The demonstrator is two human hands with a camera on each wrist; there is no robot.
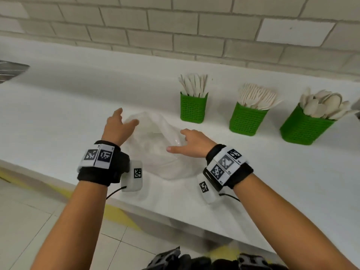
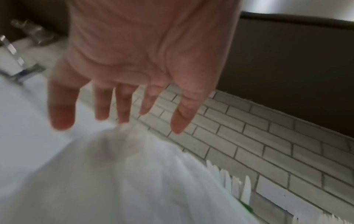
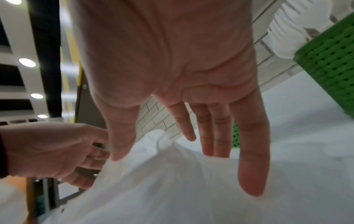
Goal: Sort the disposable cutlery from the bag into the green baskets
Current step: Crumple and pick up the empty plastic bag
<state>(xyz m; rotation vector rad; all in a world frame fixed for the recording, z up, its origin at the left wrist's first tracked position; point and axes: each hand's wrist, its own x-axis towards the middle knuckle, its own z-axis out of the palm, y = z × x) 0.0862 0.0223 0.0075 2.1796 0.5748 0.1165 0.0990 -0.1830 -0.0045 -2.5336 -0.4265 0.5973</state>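
Note:
A crumpled translucent plastic bag [image 1: 155, 152] lies on the white counter [image 1: 68, 106] in front of me. My left hand [image 1: 127, 116] hovers over the bag's left edge, fingers spread and holding nothing. My right hand [image 1: 176, 140] is over the bag's right side, fingers straight. The wrist views show both palms open above the bag [image 2: 134, 174] [image 3: 172, 181]. Three green baskets stand behind to the right: one with knives [image 1: 192, 108], one with forks [image 1: 246, 119], one with spoons [image 1: 303, 127]. I see no cutlery inside the bag.
A tiled wall [image 1: 194, 26] runs behind the counter. A metal sink [image 1: 11, 71] is at the far left, and its faucet [image 2: 28, 33] shows in the left wrist view. The counter's front edge [image 1: 175, 217] runs just below my wrists, with floor tiles beneath.

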